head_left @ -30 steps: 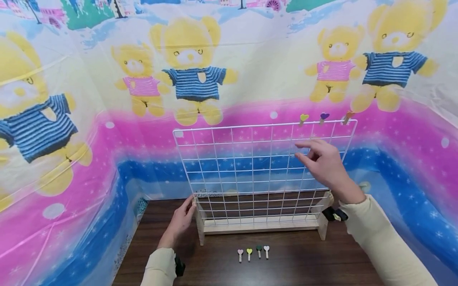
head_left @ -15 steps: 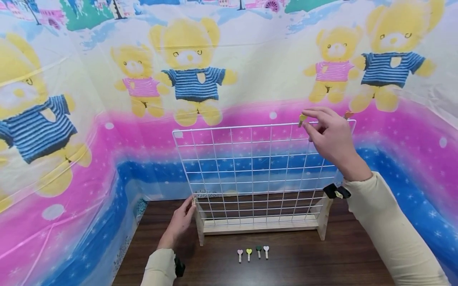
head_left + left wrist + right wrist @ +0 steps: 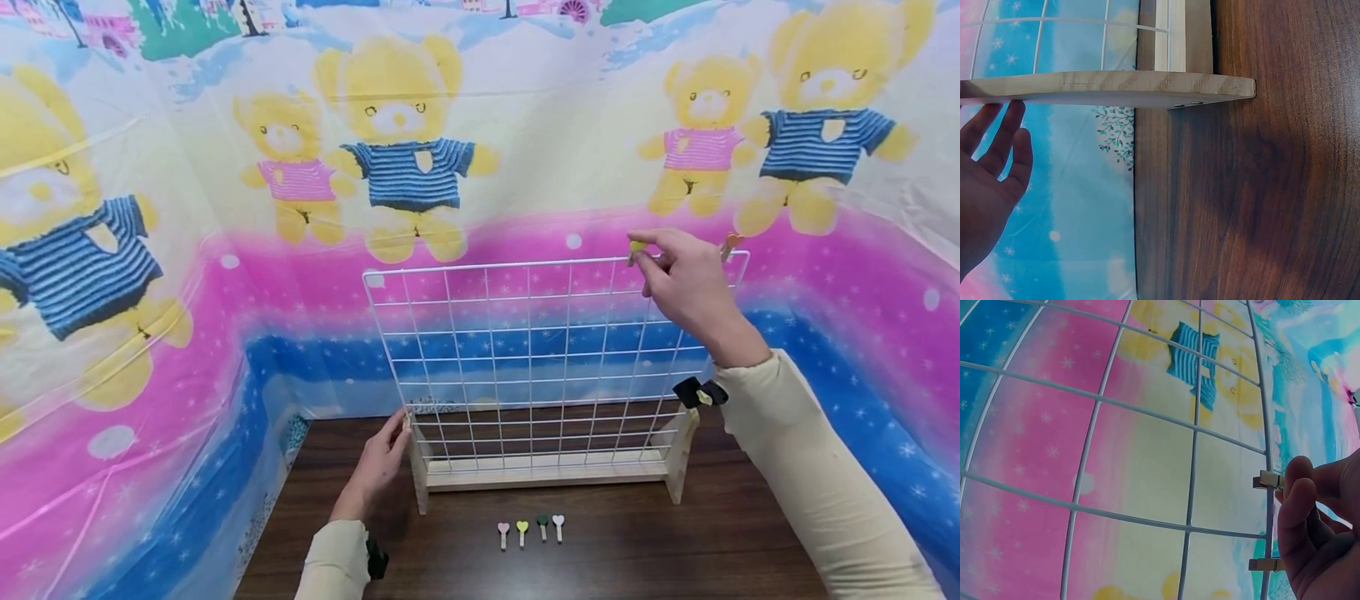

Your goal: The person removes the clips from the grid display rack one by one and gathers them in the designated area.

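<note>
My right hand (image 3: 692, 283) pinches a small wooden clothespin with a yellow heart (image 3: 637, 247) at the top wire of a white wire grid (image 3: 529, 264). In the right wrist view, thumb and fingertip press the tail of that clothespin (image 3: 1267, 480), its other end astride the edge wire. A second clothespin (image 3: 1265, 565) sits on the same wire, close to the hand. An orange-heart clothespin (image 3: 731, 243) shows past the knuckles. My left hand (image 3: 375, 465) touches the outer face of the stand's left wooden end panel (image 3: 1141, 84) with fairly straight fingertips.
Several heart clothespins lie in a row on the dark wooden table before the stand: pink (image 3: 503, 533), yellow (image 3: 522, 532), green (image 3: 543, 525) and white (image 3: 558, 527). A wooden base bar (image 3: 547, 479) joins the end panels. A bear-print cloth (image 3: 412, 108) hangs behind.
My right hand has risen from in front of the grid to its top wire and taken the yellow-heart clothespin between thumb and finger, covering the purple-heart one. The left hand stays put.
</note>
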### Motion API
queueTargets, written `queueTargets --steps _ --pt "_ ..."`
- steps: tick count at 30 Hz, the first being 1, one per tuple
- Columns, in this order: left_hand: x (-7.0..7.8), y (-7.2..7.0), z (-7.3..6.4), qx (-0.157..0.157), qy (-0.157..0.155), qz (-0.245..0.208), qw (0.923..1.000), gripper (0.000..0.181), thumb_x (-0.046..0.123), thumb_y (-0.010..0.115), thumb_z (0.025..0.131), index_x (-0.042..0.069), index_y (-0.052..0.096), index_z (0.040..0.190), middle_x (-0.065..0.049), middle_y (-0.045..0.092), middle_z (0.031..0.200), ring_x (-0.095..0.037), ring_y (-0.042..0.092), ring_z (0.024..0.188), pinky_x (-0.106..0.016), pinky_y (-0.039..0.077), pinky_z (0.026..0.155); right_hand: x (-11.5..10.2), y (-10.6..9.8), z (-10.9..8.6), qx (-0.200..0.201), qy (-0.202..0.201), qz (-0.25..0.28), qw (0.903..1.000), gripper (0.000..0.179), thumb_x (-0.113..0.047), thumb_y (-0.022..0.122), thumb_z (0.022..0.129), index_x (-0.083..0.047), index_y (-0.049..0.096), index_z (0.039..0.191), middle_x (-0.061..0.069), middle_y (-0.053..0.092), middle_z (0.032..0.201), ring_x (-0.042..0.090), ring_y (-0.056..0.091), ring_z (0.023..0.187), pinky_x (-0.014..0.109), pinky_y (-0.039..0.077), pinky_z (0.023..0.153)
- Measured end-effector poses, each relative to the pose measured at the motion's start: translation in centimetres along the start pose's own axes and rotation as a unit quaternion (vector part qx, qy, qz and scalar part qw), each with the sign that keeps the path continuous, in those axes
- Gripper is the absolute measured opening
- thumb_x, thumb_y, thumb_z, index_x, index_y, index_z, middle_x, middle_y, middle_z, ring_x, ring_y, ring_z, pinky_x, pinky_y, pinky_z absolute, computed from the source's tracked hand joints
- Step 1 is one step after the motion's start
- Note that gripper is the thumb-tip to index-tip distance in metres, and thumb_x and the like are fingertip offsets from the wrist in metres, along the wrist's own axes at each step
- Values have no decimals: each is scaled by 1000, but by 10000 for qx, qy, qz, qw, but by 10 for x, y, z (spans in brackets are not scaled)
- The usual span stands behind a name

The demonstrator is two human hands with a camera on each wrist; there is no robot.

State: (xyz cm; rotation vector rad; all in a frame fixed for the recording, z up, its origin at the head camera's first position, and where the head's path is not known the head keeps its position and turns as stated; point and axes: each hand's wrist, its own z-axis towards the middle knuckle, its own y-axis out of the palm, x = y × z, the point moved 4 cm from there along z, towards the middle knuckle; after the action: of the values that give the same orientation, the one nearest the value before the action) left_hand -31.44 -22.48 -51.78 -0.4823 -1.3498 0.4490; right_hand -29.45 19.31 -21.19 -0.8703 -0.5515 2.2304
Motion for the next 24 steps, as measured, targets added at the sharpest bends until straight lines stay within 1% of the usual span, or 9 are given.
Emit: queueTargets --steps 3,8,12,16,24 --pt "0 -1 1 -6 -25 -28 10000 46 24 44 102 17 36 147 -20 48 136 -34 49 119 -52 42 92 1 0 1 -31 91 64 9999 32 -14 60 94 -8 62 126 8 65 83 14 55 51 22 39 41" --pt "1 -1 1 -30 -38 9 10000 46 25 44 102 19 36 147 -20 47 137 -34 48 121 -51 42 93 5 1 3 -63 284 107 9995 32 -14 61 94 -8 63 125 9 66 79 16 55 51 24 39 41" --pt "1 -1 0 -19 -33 -10 10000 46 23 44 102 17 36 147 -21 48 136 -34 48 121 -52 42 93 7 1 5 8 334 89 9994 26 -15 62 93 -8 66 118 9 64 71 15 54 50 25 37 39" --pt "2 -1 0 2 -66 -19 10000 46 22 44 102 16 36 147 -20 49 135 -34 49 120 -52 42 93 9 1 6 110 265 101 9995 22 -16 64 92 -6 69 111 8 62 64 16 54 48 25 36 39" --pt "2 0 -1 37 5 54 10000 47 25 44 102 13 35 147 -22 51 131 -36 51 117 -53 43 90 9 -1 6 219 227 211 9993 19 -17 66 91 -6 71 105 7 63 66 13 53 47 23 40 41"
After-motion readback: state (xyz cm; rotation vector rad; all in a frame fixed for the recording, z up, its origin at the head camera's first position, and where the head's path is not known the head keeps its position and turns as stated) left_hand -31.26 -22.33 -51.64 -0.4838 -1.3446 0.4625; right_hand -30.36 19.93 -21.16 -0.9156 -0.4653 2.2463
